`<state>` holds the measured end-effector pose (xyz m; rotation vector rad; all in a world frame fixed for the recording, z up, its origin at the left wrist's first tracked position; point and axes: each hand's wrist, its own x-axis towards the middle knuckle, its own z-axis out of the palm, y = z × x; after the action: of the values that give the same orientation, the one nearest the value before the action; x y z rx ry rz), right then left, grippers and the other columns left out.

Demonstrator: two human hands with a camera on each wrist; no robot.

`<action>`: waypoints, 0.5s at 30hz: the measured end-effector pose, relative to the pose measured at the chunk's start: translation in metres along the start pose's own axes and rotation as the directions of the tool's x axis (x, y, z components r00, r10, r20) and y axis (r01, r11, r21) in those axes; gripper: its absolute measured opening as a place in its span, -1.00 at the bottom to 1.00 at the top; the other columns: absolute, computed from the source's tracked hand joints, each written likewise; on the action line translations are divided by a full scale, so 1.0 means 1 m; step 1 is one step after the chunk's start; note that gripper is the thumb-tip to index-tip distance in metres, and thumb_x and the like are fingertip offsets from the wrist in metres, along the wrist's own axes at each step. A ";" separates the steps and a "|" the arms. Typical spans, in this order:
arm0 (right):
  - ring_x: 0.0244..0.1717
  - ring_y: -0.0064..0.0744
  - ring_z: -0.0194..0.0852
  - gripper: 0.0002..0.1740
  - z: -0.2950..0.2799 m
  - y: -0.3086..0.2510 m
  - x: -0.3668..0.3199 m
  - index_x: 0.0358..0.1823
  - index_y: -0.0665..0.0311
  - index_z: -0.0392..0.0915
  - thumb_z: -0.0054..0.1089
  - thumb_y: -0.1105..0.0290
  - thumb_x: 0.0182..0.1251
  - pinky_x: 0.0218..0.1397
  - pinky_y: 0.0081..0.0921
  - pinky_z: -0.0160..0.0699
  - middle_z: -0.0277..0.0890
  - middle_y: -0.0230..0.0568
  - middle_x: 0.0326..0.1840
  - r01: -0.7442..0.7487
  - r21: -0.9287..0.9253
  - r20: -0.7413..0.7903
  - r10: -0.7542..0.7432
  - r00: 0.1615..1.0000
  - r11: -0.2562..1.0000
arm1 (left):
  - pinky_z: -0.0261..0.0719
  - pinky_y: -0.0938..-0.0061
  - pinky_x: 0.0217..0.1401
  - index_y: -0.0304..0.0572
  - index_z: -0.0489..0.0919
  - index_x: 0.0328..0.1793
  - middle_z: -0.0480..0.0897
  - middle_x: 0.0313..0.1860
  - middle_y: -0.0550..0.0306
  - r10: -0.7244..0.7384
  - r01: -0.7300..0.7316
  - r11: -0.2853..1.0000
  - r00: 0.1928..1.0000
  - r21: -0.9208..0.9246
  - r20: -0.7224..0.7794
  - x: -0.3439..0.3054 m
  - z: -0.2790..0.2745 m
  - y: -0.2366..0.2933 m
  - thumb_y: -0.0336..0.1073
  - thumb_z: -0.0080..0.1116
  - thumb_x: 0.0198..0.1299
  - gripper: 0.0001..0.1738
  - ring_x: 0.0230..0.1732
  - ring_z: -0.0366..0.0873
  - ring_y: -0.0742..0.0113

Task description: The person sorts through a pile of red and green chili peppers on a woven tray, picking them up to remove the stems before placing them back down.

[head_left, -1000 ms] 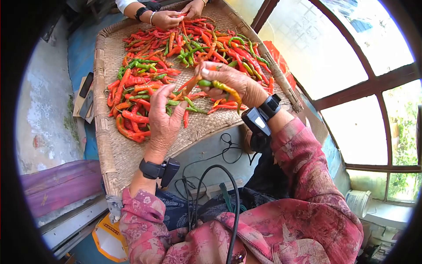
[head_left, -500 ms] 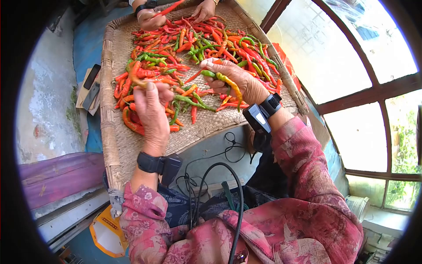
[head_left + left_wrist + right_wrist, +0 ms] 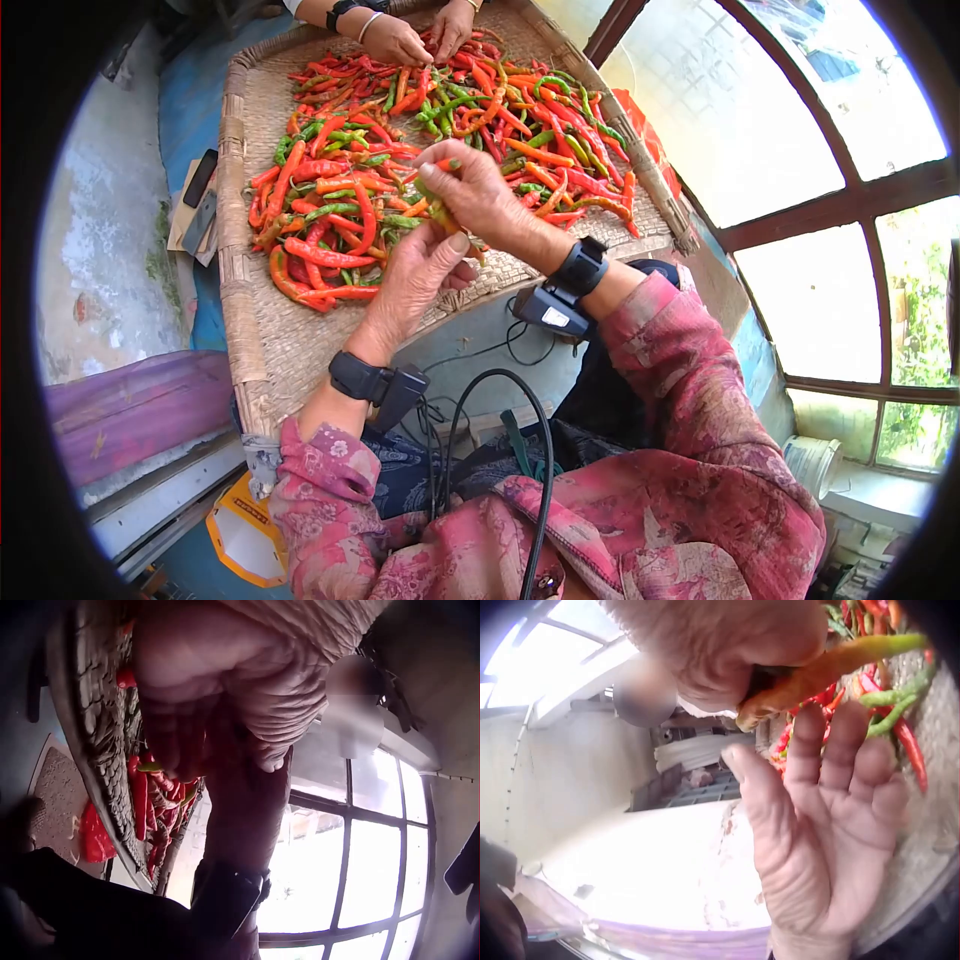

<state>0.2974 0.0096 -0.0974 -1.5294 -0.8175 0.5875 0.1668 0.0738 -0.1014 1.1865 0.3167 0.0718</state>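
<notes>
Glazed window (image 3: pixel 800 285), dark-red frame, along the right side of the head view. Garment (image 3: pixel 620 500), pink, patterned, long-sleeved, worn by the person nearest. Woven tray (image 3: pixel 237 265), shallow, pale, raised rim, stretched out in front of the garment. Purple cloth (image 3: pixel 140 400), to the left of the tray. Pepper spread (image 3: pixel 325 255), chiefly red, with green, orange and yellowish pieces, heaped loosely over the tray. Black cable (image 3: pixel 546 440), looped over the garment. Yellow-framed object (image 3: pixel 245 535), below the tray's near left corner. White bucket (image 3: pixel 810 465), below the window.

Right hand (image 3: pixel 485 200), above the near part of the pepper spread: fingers closed around an orange pepper (image 3: pixel 825 679), yellow-green toward one end. Red and green tips also visible at the fingers. Left hand (image 3: pixel 412 280), just below the right: open, palm bared, thumb apart from the fingers, no grasp. Second person's hands (image 3: pixel 395 40), at the far rim, close together over the peppers; grasp cannot be told. Wrist devices, black, one on the left wrist (image 3: pixel 360 378), one on the right (image 3: pixel 580 265). Dark, phone-like slab (image 3: pixel 200 178), outside the tray's left rim.
</notes>
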 end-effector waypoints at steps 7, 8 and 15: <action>-0.47 -0.72 0.34 -0.82 0.000 -0.019 0.000 -0.17 0.28 0.47 0.09 0.33 0.30 -0.51 -0.71 0.39 0.46 -0.41 -0.45 -0.113 0.181 0.012 0.112 0.994 0.977 | 0.47 0.67 -0.30 -0.16 0.46 -0.13 0.57 -0.28 0.23 -0.038 0.038 0.999 0.999 0.006 -0.033 0.001 -0.005 -0.003 -0.03 0.07 0.23 -0.66 -0.41 0.49 0.56; -0.51 -0.70 0.33 -0.81 -0.003 -0.018 0.004 -0.15 0.25 0.47 0.10 0.33 0.30 -0.57 -0.73 0.35 0.47 -0.39 -0.42 -0.182 0.256 0.003 0.188 0.982 0.949 | 0.46 0.67 -0.30 -0.16 0.47 -0.15 0.57 -0.29 0.22 0.015 -0.017 0.999 0.998 -0.031 -0.064 0.002 -0.005 -0.002 -0.06 0.04 0.25 -0.69 -0.42 0.48 0.56; -0.53 -0.69 0.21 -0.82 -0.019 -0.025 0.011 -0.15 0.19 0.43 0.11 0.30 0.29 -0.57 -0.73 0.18 0.41 -0.40 -0.38 -0.228 0.510 -0.023 0.278 0.960 0.829 | 0.48 0.64 -0.28 -0.17 0.48 -0.17 0.56 -0.30 0.19 0.153 -0.168 0.980 0.978 -0.102 -0.141 0.003 -0.013 0.012 -0.11 -0.01 0.29 -0.73 -0.40 0.47 0.55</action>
<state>0.3151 0.0061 -0.0691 -1.1704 -0.3396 0.8428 0.1677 0.0904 -0.0955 1.0944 0.3287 0.3077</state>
